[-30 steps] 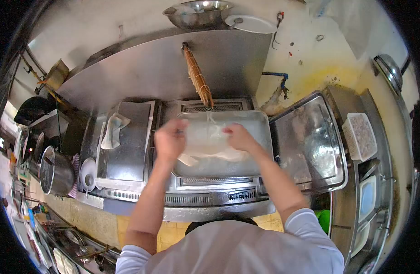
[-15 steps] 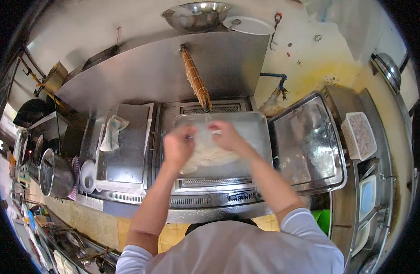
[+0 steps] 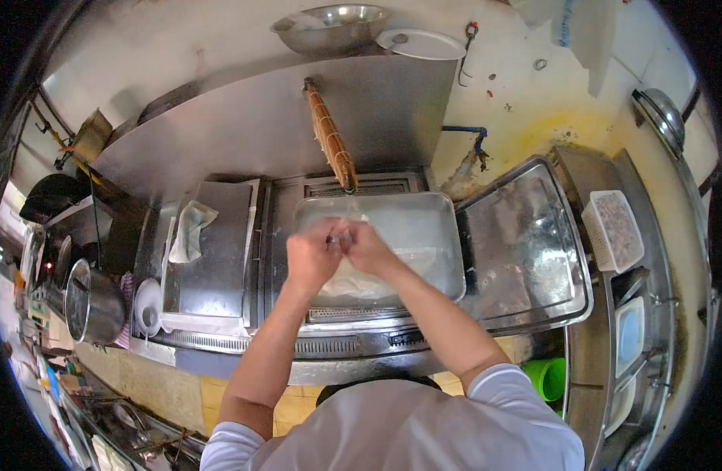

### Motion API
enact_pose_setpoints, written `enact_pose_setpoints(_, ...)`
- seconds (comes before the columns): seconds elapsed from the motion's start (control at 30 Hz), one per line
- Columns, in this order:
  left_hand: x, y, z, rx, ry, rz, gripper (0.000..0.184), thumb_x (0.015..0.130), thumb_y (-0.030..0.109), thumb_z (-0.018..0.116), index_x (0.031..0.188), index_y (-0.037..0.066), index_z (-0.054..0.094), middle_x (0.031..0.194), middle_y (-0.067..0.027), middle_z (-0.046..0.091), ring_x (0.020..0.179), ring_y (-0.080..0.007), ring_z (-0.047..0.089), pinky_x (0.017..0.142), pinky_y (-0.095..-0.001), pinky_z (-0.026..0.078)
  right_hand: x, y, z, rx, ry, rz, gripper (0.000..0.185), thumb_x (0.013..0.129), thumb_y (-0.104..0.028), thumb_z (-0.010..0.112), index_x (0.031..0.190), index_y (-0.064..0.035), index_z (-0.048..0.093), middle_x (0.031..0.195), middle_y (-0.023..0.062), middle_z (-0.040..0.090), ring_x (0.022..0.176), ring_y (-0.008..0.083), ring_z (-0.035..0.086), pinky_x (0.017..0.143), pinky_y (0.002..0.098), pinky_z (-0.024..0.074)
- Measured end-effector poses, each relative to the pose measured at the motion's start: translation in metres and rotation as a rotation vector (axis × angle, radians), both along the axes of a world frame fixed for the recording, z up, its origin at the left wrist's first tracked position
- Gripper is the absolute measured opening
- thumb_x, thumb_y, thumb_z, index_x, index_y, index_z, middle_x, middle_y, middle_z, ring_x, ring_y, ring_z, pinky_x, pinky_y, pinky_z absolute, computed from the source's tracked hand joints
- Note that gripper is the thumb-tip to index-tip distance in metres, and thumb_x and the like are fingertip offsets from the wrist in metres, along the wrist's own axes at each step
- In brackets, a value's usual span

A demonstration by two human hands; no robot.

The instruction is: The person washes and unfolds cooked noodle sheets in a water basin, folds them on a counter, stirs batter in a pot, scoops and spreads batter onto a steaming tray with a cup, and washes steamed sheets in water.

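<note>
My left hand point(image 3: 312, 250) and my right hand point(image 3: 366, 246) are brought together above a shallow metal tray point(image 3: 460, 251). The fingers of both are curled and pressed against each other; what lies between them is hidden. Pale, limp, cloth-like material point(image 3: 361, 281) lies bunched in the tray beneath my wrists, in cloudy liquid. Just beyond my fingers hangs the lower end of a pipe point(image 3: 334, 145) wrapped in brown, tied material. A pale, blurred streak shows between its end and my hands.
An empty-looking large tray point(image 3: 526, 251) leans to the right, beside a white basket point(image 3: 614, 231) of pale pieces. To the left are a flat steel surface point(image 3: 212, 267) with a folded cloth point(image 3: 191, 231), a white bowl point(image 3: 148, 306) and a metal pot point(image 3: 99, 302). A green bucket point(image 3: 545, 378) stands below right.
My hands were apart with a gap between them; now they meet over the tray. The right hand has moved left, and the pale material below is less spread to the left.
</note>
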State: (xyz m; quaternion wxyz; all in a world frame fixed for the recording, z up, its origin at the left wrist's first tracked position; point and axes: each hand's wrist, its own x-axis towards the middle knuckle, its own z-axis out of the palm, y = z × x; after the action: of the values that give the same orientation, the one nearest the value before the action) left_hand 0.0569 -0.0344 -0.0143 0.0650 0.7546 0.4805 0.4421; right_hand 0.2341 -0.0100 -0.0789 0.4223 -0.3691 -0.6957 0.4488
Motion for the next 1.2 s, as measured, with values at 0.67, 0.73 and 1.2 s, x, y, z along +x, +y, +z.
enact_pose_setpoints(0.67,-0.121,0.010,0.056,0.092,-0.410,0.501,0.019,0.093,0.015,0.069,0.094,-0.004,0.072,0.082,-0.0139,0.070,0.076,-0.0202,0.062,0.076,-0.0330,0.050,0.127,0.005,-0.049,-0.061,-0.674,-0.328,0.028,0.079,-0.003,0.057,0.102,0.0015,0.072,0.098,0.0269,0.070,0.092,0.0369,0.070,0.084,0.0416,0.0545)
enact_pose_setpoints(0.73,-0.149,0.020,-0.006,0.078,-0.312,0.619,0.029,0.098,0.023,0.067,0.092,-0.005,0.072,0.078,-0.0139,0.069,0.070,-0.0211,0.059,0.070,-0.0347,0.049,0.156,0.005,-0.030,-0.127,-0.696,-0.391,0.025,0.078,0.000,0.057,0.099,0.0031,0.071,0.091,0.0231,0.072,0.083,0.0290,0.072,0.076,0.0379,0.0546)
enact_pose_setpoints(1.2,0.026,0.040,-0.073,-0.782,-0.540,-0.463,0.047,0.097,0.037,0.069,0.121,-0.003,0.066,0.114,-0.0165,0.072,0.108,-0.0241,0.065,0.092,-0.0377,0.050,0.060,0.021,0.020,-0.379,0.014,0.020,0.019,0.091,-0.019,0.072,0.098,-0.0008,0.073,0.082,-0.0001,0.067,0.073,0.0096,0.059,0.064,0.0270,0.0481)
